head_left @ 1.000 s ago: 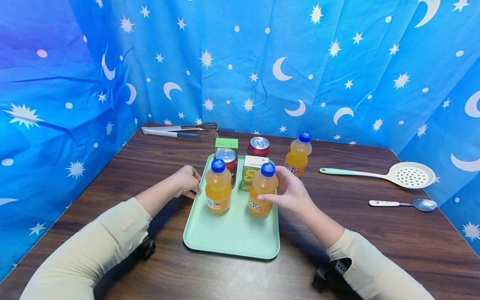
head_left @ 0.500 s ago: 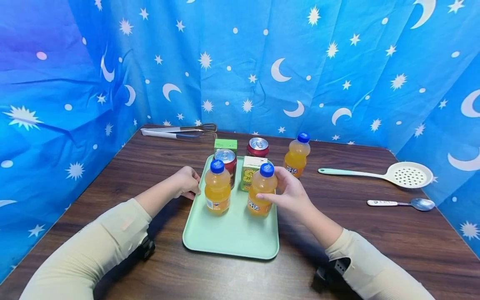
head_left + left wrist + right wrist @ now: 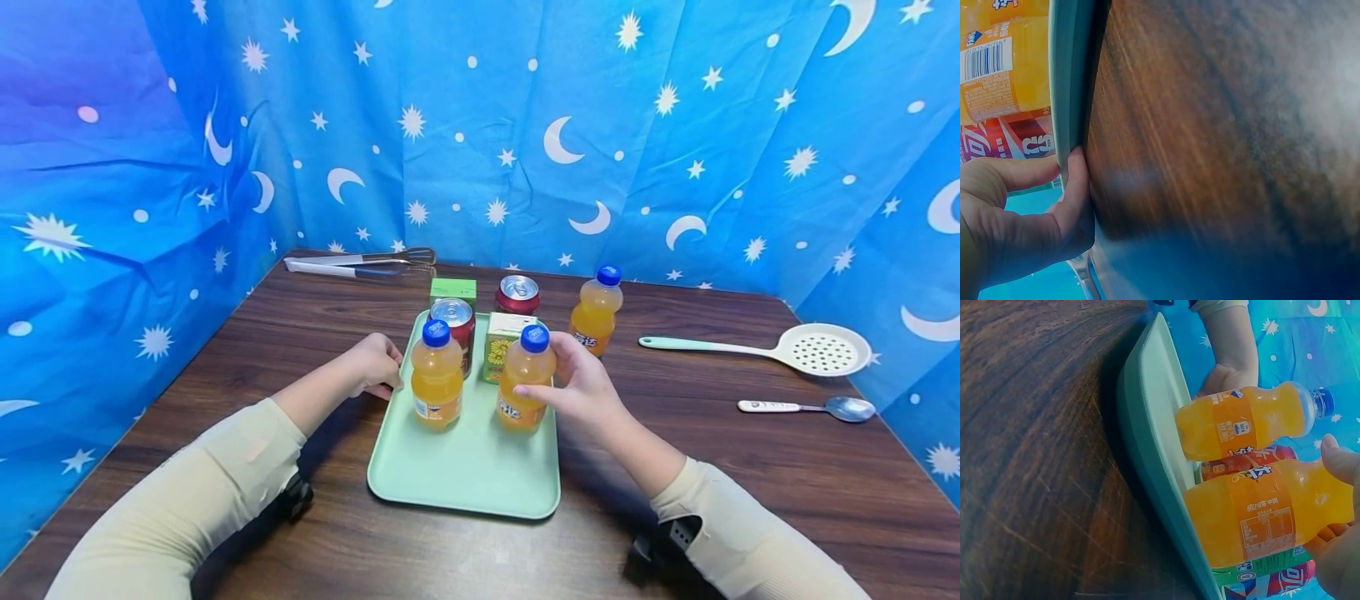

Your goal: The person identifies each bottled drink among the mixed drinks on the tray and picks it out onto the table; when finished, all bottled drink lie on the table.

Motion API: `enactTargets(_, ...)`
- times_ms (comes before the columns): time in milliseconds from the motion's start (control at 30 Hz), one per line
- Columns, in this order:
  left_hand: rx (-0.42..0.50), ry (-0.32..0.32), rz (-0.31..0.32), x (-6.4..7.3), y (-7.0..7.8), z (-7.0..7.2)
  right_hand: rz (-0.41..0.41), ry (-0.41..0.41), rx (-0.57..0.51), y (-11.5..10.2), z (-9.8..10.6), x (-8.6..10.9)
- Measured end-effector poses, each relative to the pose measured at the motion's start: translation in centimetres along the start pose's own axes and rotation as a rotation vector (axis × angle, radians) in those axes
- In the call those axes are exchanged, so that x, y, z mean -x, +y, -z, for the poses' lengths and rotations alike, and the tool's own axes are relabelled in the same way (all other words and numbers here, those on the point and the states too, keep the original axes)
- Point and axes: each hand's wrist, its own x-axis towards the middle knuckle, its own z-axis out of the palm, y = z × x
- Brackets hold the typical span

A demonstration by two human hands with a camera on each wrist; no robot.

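Observation:
A pale green tray (image 3: 465, 479) lies on the table. My left hand (image 3: 372, 364) pinches its left rim, the thumb (image 3: 1029, 172) inside and fingers outside. My right hand (image 3: 588, 390) grips an orange soda bottle (image 3: 522, 379) with a blue cap, upright at the tray's right side; in the right wrist view its base meets the tray. To its left stands another orange soda bottle (image 3: 437, 375). Behind them are a red soda can (image 3: 467, 340) and a yellow-green drink carton (image 3: 498, 346), both partly hidden.
Beyond the tray stand a red can (image 3: 517, 298), a green box (image 3: 453, 289) and a third orange soda bottle (image 3: 597, 308). A whisk (image 3: 405, 255) and tongs (image 3: 322, 267) lie back left. A skimmer (image 3: 821, 350) and spoon (image 3: 847, 409) lie right.

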Motion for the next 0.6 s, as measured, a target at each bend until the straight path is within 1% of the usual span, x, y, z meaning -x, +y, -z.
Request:
enactTargets(133, -0.002, 0.000, 0.000, 0.0, 0.0, 0.0, -0.003, 0.013, 0.011, -0.4, 0.0, 0.0)
enactTargets(367, -0.006, 0.005, -0.008, 0.0, 0.0, 0.1, 0.025, 0.016, 0.014, -1.0, 0.4, 0.0)
enactTargets(600, 0.009, -0.002, -0.018, -0.2, -0.3, 0.0, 0.011, 0.010, 0.017, -1.8, 0.7, 0.3)
